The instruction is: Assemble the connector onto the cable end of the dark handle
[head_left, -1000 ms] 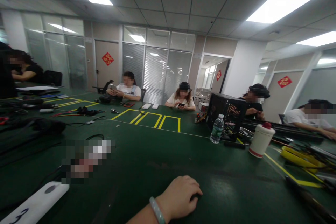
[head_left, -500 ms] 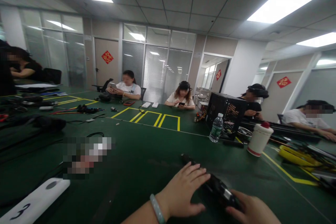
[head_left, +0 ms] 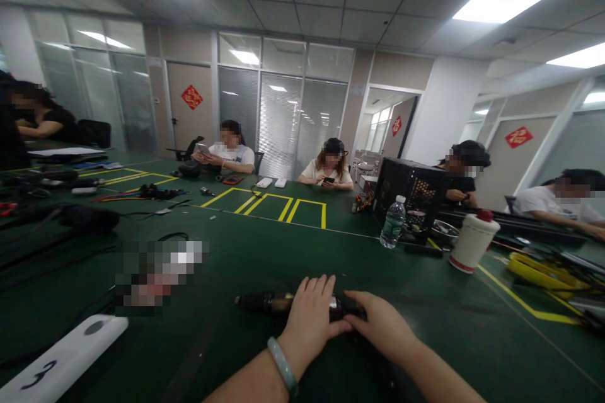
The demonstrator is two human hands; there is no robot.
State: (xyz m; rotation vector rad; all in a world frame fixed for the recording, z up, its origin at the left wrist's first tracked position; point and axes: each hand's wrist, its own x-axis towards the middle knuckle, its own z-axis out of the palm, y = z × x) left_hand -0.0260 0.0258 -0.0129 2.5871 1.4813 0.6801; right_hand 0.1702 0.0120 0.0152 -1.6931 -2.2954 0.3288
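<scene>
A slim black tool that looks like an electric screwdriver point(head_left: 255, 303) lies crosswise on the green table, its narrow end pointing left. My left hand point(head_left: 309, 312), with a pale bangle at the wrist, covers its middle, fingers together over the far side and thumb on the near side. Around the tool's right end closes my right hand point(head_left: 382, 324), thumb and fingers on it. Both hands nearly touch, and the part of the tool under the left palm is hidden. A dark strand, perhaps a cord, shows dimly below the right wrist.
Ahead right stand a water bottle point(head_left: 392, 221), a white bottle with red cap point(head_left: 474, 242) and a black computer case point(head_left: 409, 198). At left lie a white device marked 3 point(head_left: 66, 356) and black cables point(head_left: 80, 220). Several people sit around the table point(head_left: 227, 258).
The tool has swung from slanting down to the right to lying nearly level, further left. My left hand has settled over its middle; my right hand has moved up and left with its end.
</scene>
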